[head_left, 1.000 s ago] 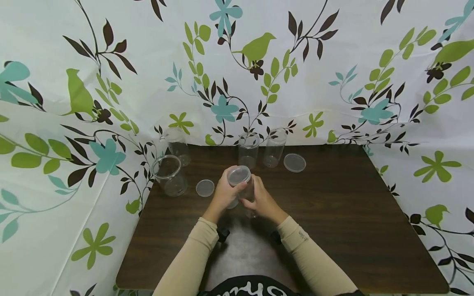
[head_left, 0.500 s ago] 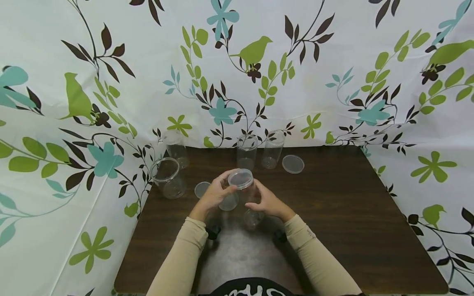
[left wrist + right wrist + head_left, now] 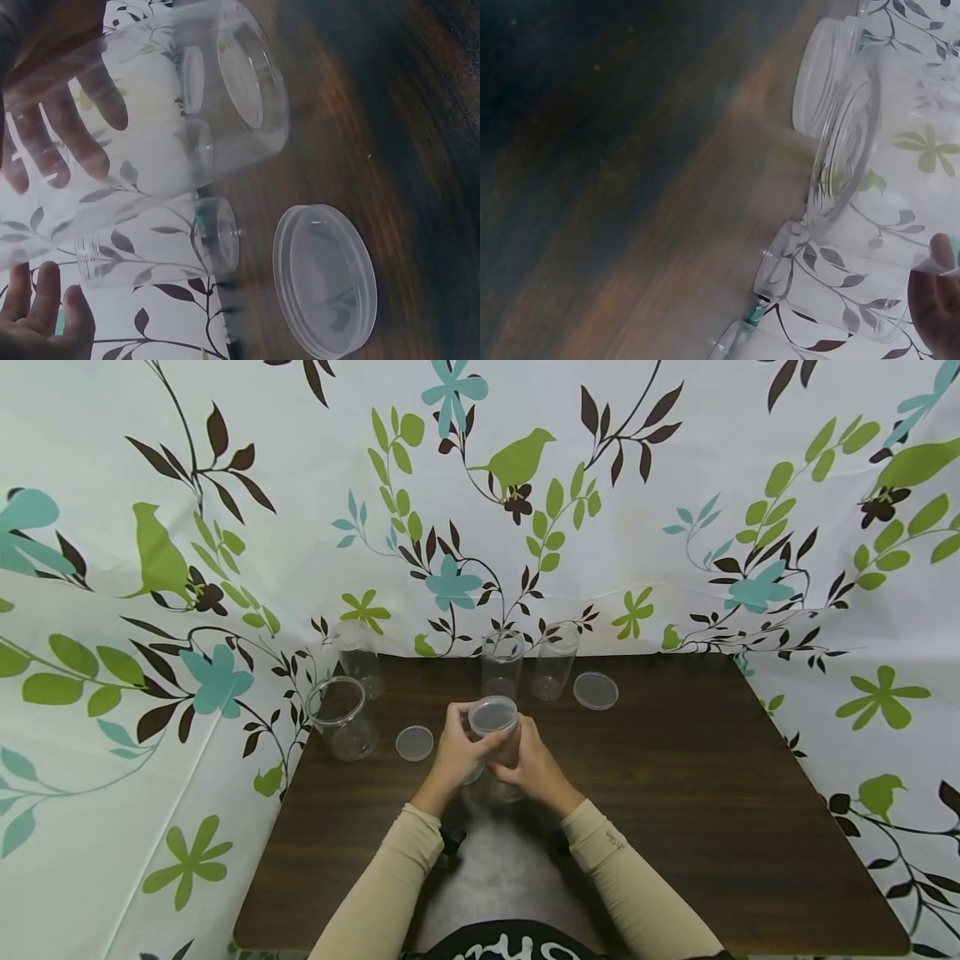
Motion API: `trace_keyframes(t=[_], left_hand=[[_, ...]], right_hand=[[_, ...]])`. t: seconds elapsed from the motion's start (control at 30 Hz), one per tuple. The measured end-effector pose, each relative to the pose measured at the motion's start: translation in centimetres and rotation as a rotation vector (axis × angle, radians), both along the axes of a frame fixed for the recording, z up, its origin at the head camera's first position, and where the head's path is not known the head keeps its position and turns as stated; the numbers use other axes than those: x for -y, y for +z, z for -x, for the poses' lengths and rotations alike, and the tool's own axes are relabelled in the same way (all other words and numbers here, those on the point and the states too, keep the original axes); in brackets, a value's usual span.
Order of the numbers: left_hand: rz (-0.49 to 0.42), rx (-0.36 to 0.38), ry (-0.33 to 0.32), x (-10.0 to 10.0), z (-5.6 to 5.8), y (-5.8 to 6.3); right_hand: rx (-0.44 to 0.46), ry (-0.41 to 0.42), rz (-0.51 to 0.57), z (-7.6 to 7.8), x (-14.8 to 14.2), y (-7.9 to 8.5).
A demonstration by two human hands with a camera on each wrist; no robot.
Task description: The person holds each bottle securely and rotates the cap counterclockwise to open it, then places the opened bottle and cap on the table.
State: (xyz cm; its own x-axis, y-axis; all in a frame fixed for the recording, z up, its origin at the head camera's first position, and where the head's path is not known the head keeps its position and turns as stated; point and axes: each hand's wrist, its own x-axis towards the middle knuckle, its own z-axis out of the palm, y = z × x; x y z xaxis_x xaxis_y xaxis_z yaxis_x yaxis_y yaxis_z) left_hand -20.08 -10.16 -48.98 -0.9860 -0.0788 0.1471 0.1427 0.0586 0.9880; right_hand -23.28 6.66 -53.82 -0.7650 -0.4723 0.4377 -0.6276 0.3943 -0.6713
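Note:
Both hands are round a clear plastic jar (image 3: 507, 750) held roughly upright, with a translucent lid (image 3: 492, 715) at its top. My left hand (image 3: 450, 758) grips the upper left side, its thumb near the lid's edge. On the right side, my right hand (image 3: 538, 767) holds the jar lower down. In the left wrist view the jar (image 3: 161, 120) shows the right hand's fingers (image 3: 79, 139) through its wall. A loose lid (image 3: 324, 281) lies on the table beside the jar, partly hidden by the left hand in the head view. Whether the jar's base touches the table I cannot tell.
Several clear open jars stand at the back and left, among them a wide jar (image 3: 343, 720) and a jar (image 3: 557, 662) near the patterned cloth. Two more lids lie flat, a small lid (image 3: 415, 743) at left and another lid (image 3: 596, 691) at back right of the dark table (image 3: 675, 827).
Half a second ago the hands stood wider apart with looser fingers. Now they have closed in round the jar, the left hand moving rightward and covering more of the loose lid beside it.

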Motion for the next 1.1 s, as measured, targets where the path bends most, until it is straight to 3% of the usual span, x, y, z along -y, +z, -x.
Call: trace_keyframes(t=[0.07,0.13,0.3,0.4,0.53,0.63,0.77,0.87,0.97,1.1], left_hand=[[0.022,-0.027,-0.004,0.4,-0.1,-0.2],[0.03,-0.056,-0.024,1.0,0.6,-1.5],[0.041,-0.146,-0.096,3.0,1.2,-1.3],[0.062,-0.178,-0.141,4.1,1.4,-1.0],[0.077,-0.18,-0.259,4.7,1.2,-0.7],[0.072,-0.157,-0.287,4.5,1.0,-0.8],[0.015,-0.093,-0.192,3.5,0.8,-1.2],[-0.013,-0.028,-0.06,2.1,0.9,-1.3],[0.02,0.026,0.055,0.6,1.1,-1.2],[0.066,0.057,0.113,-0.4,1.0,-0.9]], right_hand=[[0.027,0.026,0.022,0.1,-0.1,0.1],[0.087,0.065,0.066,0.2,-0.2,0.2],[0.257,0.161,0.145,0.7,-0.8,0.6],[0.326,0.205,0.133,0.9,-1.2,0.8],[0.361,0.241,0.121,1.0,-1.5,0.7],[0.344,0.242,0.115,1.0,-1.5,0.5],[0.265,0.192,0.081,1.0,-1.2,0.4],[0.105,0.06,-0.014,1.1,-0.7,0.4],[-0.023,-0.089,-0.104,1.0,-0.5,0.4],[-0.035,-0.137,-0.11,0.8,-0.5,0.1]])
